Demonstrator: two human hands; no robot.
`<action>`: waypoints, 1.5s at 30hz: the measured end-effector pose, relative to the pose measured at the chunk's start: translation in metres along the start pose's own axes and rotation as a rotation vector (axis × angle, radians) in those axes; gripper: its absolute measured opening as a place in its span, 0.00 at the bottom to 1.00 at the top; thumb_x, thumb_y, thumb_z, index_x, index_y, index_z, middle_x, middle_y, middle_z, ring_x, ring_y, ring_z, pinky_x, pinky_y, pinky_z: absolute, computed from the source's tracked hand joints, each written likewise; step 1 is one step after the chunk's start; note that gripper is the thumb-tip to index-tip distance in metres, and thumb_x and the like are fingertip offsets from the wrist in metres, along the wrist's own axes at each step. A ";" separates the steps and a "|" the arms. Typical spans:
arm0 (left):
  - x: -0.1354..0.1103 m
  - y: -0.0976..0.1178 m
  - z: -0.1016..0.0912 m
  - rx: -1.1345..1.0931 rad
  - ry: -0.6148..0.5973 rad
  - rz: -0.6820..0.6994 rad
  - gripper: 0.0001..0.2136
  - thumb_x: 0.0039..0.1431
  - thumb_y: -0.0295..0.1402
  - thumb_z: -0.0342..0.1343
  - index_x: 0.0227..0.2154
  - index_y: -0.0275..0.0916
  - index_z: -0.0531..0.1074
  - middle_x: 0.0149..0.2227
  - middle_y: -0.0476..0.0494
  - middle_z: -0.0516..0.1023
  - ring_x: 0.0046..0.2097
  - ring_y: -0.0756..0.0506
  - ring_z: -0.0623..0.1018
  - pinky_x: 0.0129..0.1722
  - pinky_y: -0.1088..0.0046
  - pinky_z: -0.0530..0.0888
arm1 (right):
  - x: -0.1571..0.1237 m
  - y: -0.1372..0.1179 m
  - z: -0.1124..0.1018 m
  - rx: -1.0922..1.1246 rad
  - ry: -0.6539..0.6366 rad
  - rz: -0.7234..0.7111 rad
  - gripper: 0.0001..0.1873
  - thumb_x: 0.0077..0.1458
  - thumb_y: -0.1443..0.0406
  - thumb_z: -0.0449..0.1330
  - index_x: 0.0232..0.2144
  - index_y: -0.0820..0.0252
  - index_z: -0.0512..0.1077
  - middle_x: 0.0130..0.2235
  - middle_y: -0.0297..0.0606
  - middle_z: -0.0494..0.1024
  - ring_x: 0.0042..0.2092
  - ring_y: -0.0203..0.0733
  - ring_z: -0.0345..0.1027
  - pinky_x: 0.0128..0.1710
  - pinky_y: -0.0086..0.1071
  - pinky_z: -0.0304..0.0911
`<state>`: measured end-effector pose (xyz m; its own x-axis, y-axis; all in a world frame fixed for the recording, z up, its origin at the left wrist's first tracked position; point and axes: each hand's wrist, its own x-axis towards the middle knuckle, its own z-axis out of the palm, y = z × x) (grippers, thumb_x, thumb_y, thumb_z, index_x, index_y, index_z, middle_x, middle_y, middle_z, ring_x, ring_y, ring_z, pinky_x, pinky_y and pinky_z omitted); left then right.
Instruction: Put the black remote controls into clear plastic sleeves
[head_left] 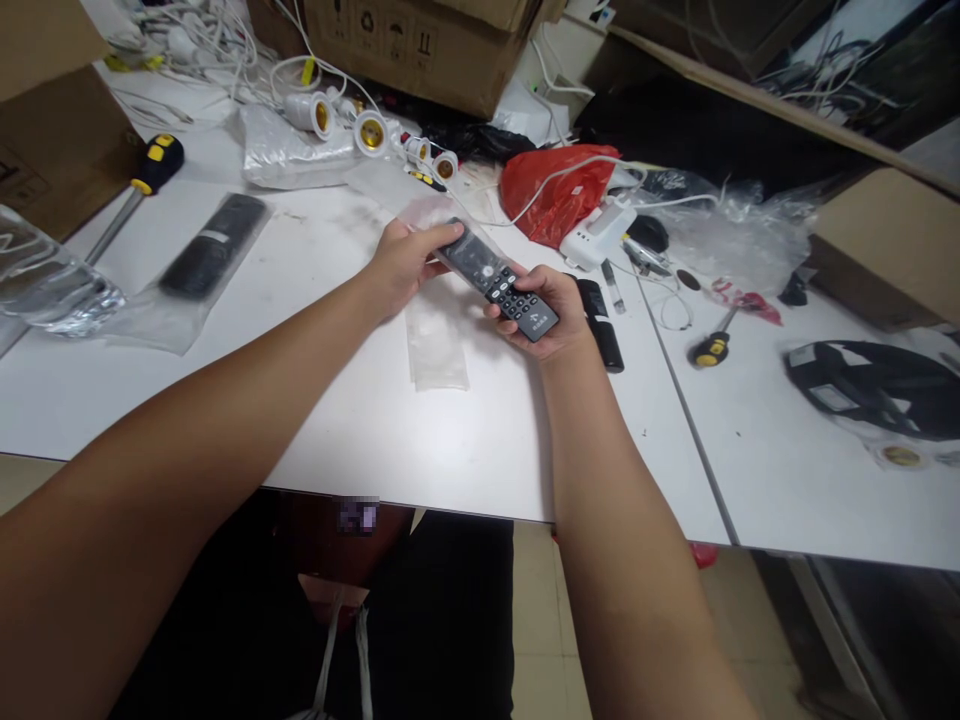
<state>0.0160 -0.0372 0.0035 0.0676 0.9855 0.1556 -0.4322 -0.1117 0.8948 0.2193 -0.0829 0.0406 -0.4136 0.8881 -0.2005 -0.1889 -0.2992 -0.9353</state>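
Observation:
A black remote control [534,312] slants between my two hands above the white table, its upper end inside a clear plastic sleeve [474,258]. My left hand [403,262] pinches the sleeved far end, thumb on top. Wrapped round the lower, bare end with the keys is my right hand [559,308]. Below them, clear plastic sleeves [437,355] lie flat on the table. Just right of my right hand lies another black remote-like item [604,330], partly hidden by that hand. A bagged black item [216,245] rests at the left.
A screwdriver [142,185] leans by a cardboard box at left. Lamp sockets [370,133] and cables lie at the back, beside a red plastic bag [551,185] and a white power strip [598,236]. Another screwdriver [712,348] and a black coil [874,388] lie right.

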 end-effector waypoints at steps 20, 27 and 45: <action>-0.005 0.003 0.001 -0.083 -0.012 -0.100 0.12 0.58 0.38 0.69 0.35 0.37 0.75 0.39 0.40 0.81 0.48 0.38 0.83 0.51 0.59 0.82 | 0.000 0.000 0.007 0.073 0.078 0.022 0.24 0.41 0.66 0.65 0.44 0.57 0.70 0.36 0.34 0.77 0.27 0.36 0.74 0.18 0.24 0.65; -0.004 0.004 0.000 -0.094 0.035 -0.111 0.11 0.58 0.37 0.70 0.35 0.37 0.76 0.38 0.41 0.81 0.45 0.39 0.83 0.47 0.61 0.83 | 0.000 0.000 0.005 0.050 0.112 0.001 0.23 0.43 0.59 0.71 0.42 0.58 0.71 0.35 0.35 0.77 0.29 0.37 0.75 0.19 0.24 0.64; 0.000 0.007 -0.002 -0.143 0.112 -0.125 0.14 0.58 0.43 0.70 0.36 0.41 0.75 0.41 0.43 0.82 0.46 0.41 0.83 0.44 0.69 0.83 | 0.005 -0.003 0.002 0.134 0.109 -0.060 0.24 0.39 0.59 0.72 0.38 0.57 0.69 0.34 0.34 0.76 0.27 0.31 0.66 0.14 0.23 0.47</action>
<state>0.0116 -0.0374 0.0088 0.0320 0.9995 -0.0072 -0.5506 0.0236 0.8344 0.2161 -0.0787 0.0427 -0.3007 0.9360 -0.1828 -0.3301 -0.2820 -0.9009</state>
